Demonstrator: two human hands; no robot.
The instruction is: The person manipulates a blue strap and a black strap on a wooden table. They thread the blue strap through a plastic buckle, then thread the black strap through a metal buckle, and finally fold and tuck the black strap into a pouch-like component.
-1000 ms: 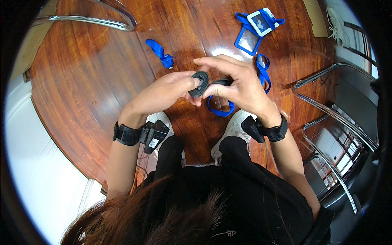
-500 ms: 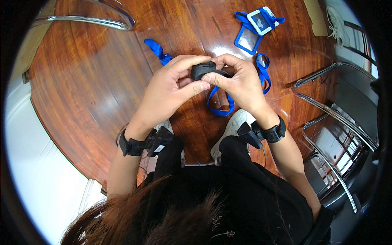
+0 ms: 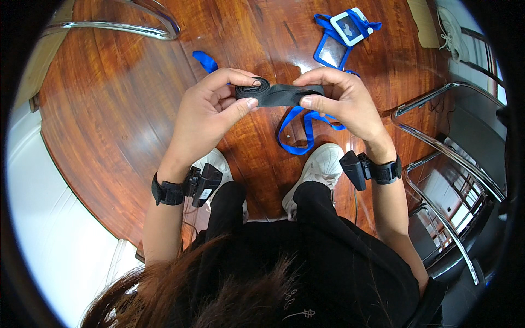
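A black fabric strap (image 3: 281, 95) is stretched between my two hands above the wooden floor. Its left end is wound into a small coil, which my left hand (image 3: 205, 112) pinches between thumb and fingers. My right hand (image 3: 350, 104) grips the flat, unrolled part, thumb in front and fingers behind. Beneath the strap lies a loop of blue lanyard (image 3: 307, 131), partly hidden by the right hand. Another blue ribbon end (image 3: 203, 61) shows just beyond the left hand.
Farther off at the right lie a white-framed badge holder (image 3: 350, 39) and a blue badge holder (image 3: 331, 53). A chrome-framed chair (image 3: 424, 136) stands on the right; a chrome leg (image 3: 109, 25) shows at the far left. My white shoes (image 3: 327, 164) rest below my hands.
My hands have moved apart, the left one leftward and the right one rightward. A longer stretch of black strap now shows between the coil and my right hand.
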